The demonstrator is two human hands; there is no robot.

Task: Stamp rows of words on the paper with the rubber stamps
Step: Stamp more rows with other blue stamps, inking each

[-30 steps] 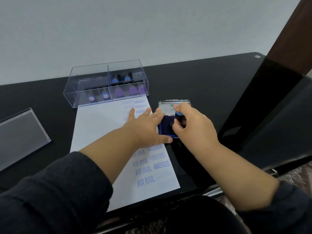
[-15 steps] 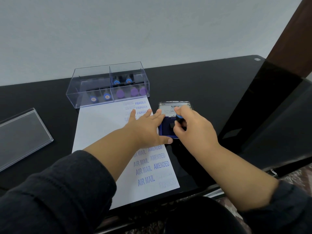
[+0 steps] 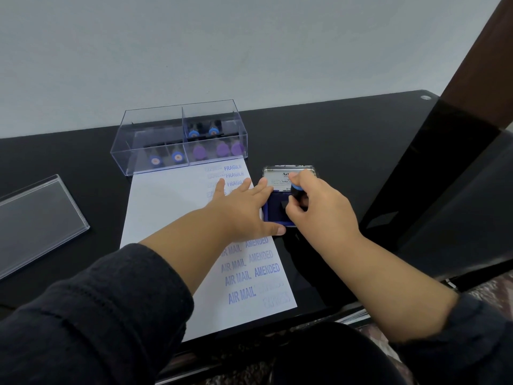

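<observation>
**Stamp on the ink pad, paper held flat**

The small black rubber stamp with a blue round cap (image 3: 296, 193) stands on the dark blue ink pad in its open metal tin (image 3: 277, 209), just right of the white sheet of paper (image 3: 166, 207). The right hand (image 3: 319, 212) pinches the stamp with curled fingers and thumb. The left hand (image 3: 244, 209) lies spread and flat on the paper's right edge, fingertips reaching the tin.

The paper carries blue printed words: FRAGILE in rows at the far end, AIR MAIL and AMENDED nearer, some fainter prints beside them too blurred to read. At its far edge sits a clear plastic divided box (image 3: 155, 118) holding more stamps with blue and purple caps. A clear plastic lid (image 3: 36, 218) lies well apart on the left.

The tabletop (image 3: 319, 134) is glossy black, set against a plain pale wall (image 3: 222, 45).
</observation>
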